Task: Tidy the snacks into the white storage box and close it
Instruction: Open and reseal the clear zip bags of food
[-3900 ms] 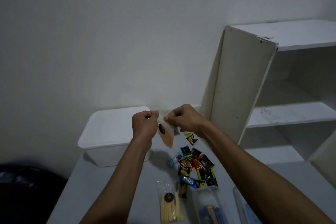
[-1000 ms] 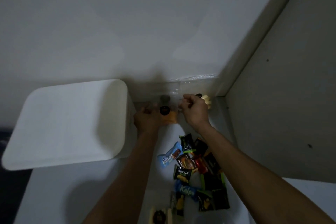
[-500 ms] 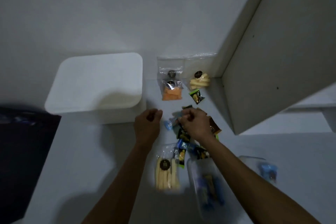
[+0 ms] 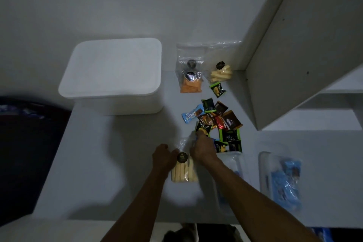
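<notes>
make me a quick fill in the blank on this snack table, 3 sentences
1. The lid of the white storage box is ____.
2. Both hands, left hand and right hand, are at the clear bag of pale ____ sticks.
3. The bag of orange snacks stands on the table to the ____ of the box.

Missing words: closed; yellow; right

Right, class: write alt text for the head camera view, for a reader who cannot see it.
Two hands, left hand and right hand, hold a clear bag of pale yellow sticks on a white table. Behind sit a lidded white storage box, loose snack packets and an orange snack bag.
</notes>
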